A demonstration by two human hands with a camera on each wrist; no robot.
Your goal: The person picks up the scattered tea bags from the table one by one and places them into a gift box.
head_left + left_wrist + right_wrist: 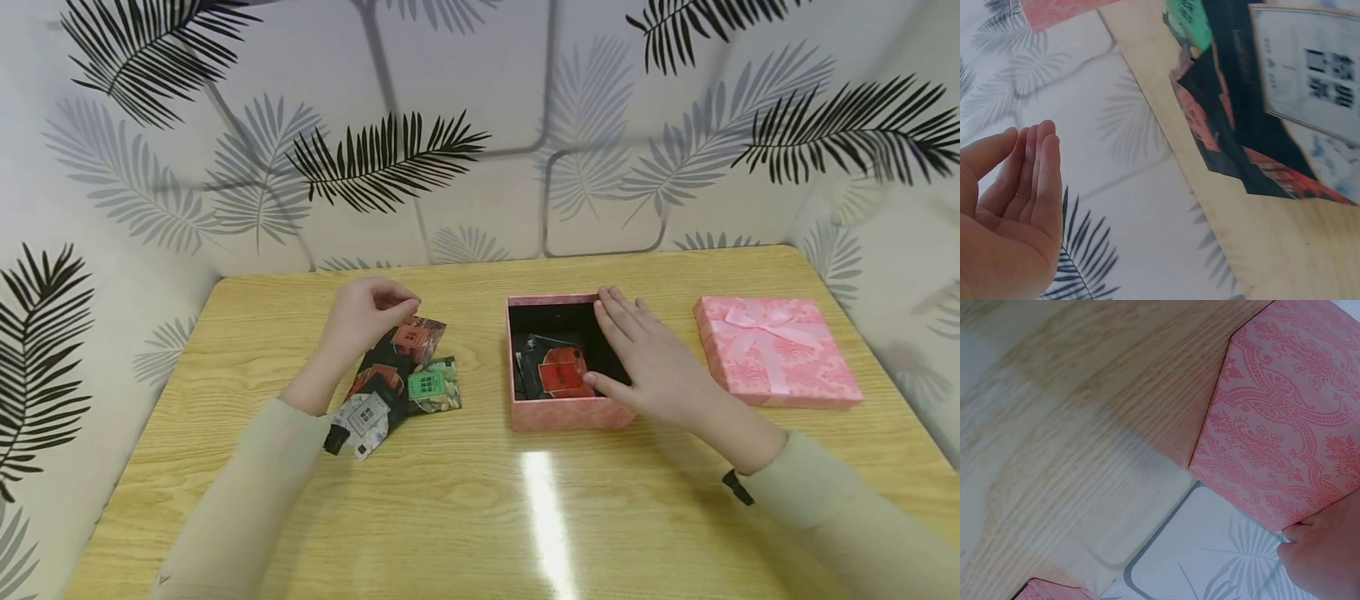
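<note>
Loosely curved left hand [362, 313] near sachets [390, 375]

At centre-left, nothing is held by this hand, its fingers partly bent. Just below it in the frame, the sachets are overlapped on the worktop [450, 508]. Right of centre, the pink box's [572, 414] right rim is touched by the straight-fingered right hand [660, 367]; a red-and-black sachet [561, 377] is contained inside. Further right, a bow-topped lid [783, 354] is placed.

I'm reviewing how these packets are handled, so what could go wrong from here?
The loose packets overlap near the left grip, so lifting one might drag or scatter others. The right grip rests on one side of the open box, so pressing there might shift or tip it.
</note>
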